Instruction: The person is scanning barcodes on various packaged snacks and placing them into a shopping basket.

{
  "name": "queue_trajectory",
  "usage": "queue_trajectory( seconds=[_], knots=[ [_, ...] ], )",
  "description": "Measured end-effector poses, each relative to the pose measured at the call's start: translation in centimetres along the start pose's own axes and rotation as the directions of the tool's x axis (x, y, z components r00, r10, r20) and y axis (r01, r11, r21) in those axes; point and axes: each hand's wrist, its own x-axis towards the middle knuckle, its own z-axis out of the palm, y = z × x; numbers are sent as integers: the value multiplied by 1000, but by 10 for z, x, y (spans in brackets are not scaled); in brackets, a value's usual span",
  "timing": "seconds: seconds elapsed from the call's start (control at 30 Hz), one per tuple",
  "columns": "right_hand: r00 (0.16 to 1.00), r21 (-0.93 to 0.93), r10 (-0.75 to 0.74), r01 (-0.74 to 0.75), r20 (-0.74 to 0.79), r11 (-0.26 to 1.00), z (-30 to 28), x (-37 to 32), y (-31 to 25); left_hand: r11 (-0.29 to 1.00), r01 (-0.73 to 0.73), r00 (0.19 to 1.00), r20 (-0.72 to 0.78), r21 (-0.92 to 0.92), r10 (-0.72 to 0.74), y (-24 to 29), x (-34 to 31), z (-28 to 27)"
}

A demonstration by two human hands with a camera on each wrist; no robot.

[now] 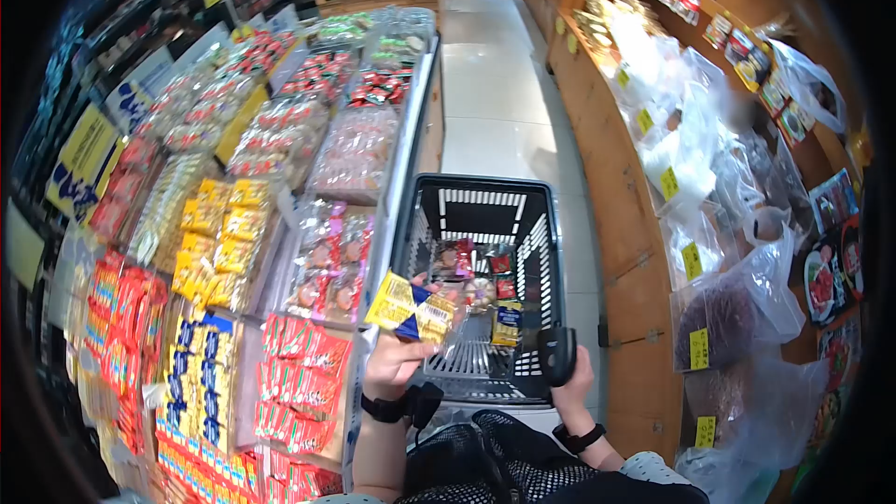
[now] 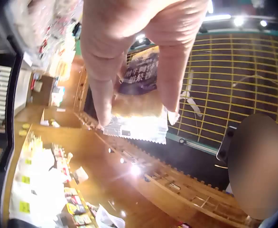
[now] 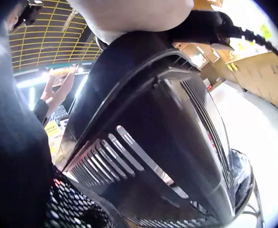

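Note:
My left hand (image 1: 397,361) pinches a flat snack packet (image 1: 411,308), yellow and clear with dark blue patches, over the basket's near left side. From the left wrist view, thumb and fingers grip the packet (image 2: 138,102) from both sides, and its zigzag edge shows. My right hand (image 1: 574,381) grips the black handle (image 1: 560,357) of a black shopping basket (image 1: 558,224). Inside the basket lie a pink-and-clear packet (image 1: 455,257), small red packets (image 1: 505,288), a round pale packet (image 1: 479,293) and a yellow-and-blue packet (image 1: 507,325). The right wrist view shows the slotted basket wall (image 3: 148,128) close up.
Along the left, a display holds trays of red packets (image 1: 303,383), yellow packets (image 1: 224,233) and blue-and-yellow packets (image 1: 199,373). On the right runs a wooden shelf (image 1: 616,224) with plastic bags (image 1: 691,168) and yellow price tags. A tiled aisle floor (image 1: 495,93) stretches ahead.

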Motion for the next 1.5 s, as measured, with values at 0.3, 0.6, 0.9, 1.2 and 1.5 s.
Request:
queue_trajectory(
  seconds=[0.3, 0.6, 0.9, 1.2, 1.5],
  knots=[
    [871, 457, -143, -101, 470, 884, -34, 43, -104, 836, -137, 973, -86, 531, 213, 45, -94, -13],
    [404, 434, -207, -628, 891, 645, -12, 17, -174, 620, -89, 918, -177, 780, 354, 64, -151, -10],
    [442, 428, -193, -528, 876, 733, 1, -5, -166, 447, -2, 529, -378, 895, 760, 112, -200, -41],
    [510, 380, -100, -483, 855, 789, 20, -11, -168, 233, 955, -155, -360, 183, 920, 191, -275, -100],
    [657, 428, 34, -528, 753, 734, 34, -4, -144, 70, 981, -59, -67, 179, 996, 150, -242, -81]
  ],
)
